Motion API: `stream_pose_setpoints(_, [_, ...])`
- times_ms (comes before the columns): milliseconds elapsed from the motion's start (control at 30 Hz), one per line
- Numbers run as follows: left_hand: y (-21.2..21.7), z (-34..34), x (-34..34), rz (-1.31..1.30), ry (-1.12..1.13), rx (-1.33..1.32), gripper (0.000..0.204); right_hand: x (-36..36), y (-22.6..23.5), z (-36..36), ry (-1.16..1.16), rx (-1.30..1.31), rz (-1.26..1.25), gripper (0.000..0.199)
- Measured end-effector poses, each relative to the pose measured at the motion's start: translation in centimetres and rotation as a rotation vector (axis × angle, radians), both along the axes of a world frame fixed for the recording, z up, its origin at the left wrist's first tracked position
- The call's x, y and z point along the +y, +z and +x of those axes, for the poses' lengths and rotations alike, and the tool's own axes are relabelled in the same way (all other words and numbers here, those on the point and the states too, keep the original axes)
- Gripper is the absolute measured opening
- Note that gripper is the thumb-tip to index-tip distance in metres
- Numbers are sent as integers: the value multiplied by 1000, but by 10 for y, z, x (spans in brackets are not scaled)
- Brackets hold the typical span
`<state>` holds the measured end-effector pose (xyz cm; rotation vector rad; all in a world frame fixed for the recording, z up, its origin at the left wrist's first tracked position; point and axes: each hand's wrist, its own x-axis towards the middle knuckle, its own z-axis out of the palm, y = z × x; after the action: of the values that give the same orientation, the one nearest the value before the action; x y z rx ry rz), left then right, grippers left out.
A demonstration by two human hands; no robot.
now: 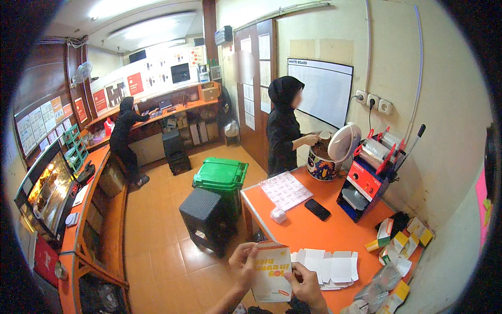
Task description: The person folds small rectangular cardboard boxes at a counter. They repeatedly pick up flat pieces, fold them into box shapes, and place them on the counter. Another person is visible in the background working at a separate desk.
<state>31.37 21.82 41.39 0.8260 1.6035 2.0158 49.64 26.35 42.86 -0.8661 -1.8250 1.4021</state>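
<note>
Held upright between my two hands is a white printed carton (271,285) with yellow and orange print and a brown-orange upper edge. My left hand (242,265) is closed on its left side, with the thumb on the face toward me. On the right edge, my right hand (307,287) grips it with the thumb in front. Flat, unfolded white cartons (327,268) lie on the orange table just beyond my right hand. Whether the held carton is folded flat or opened out I cannot tell.
On the orange table (293,230) are a phone (317,209), patterned wrapping paper (285,192), a cup-sealing machine (366,180), small boxes (405,242) and clear plastic containers (379,282). A co-worker (283,125) scoops from a tub (322,168). A black stool (201,214) and green-lidded bin (222,171) stand left.
</note>
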Motion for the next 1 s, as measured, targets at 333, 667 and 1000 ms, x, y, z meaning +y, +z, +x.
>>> stream_pose_setpoints(333, [-16,10,-16,-160,-913,171,37,18,-5,14,-397,378,37,10])
stream_pose_setpoints(667, [-27,-6,-16,-76,-766,-234,24,18,-3,39,66,114,293,43])
stream_pose_setpoints(1000, [-37,-7,-6,-57,-754,-166,93,92,20,142,-1214,-289,851,56])
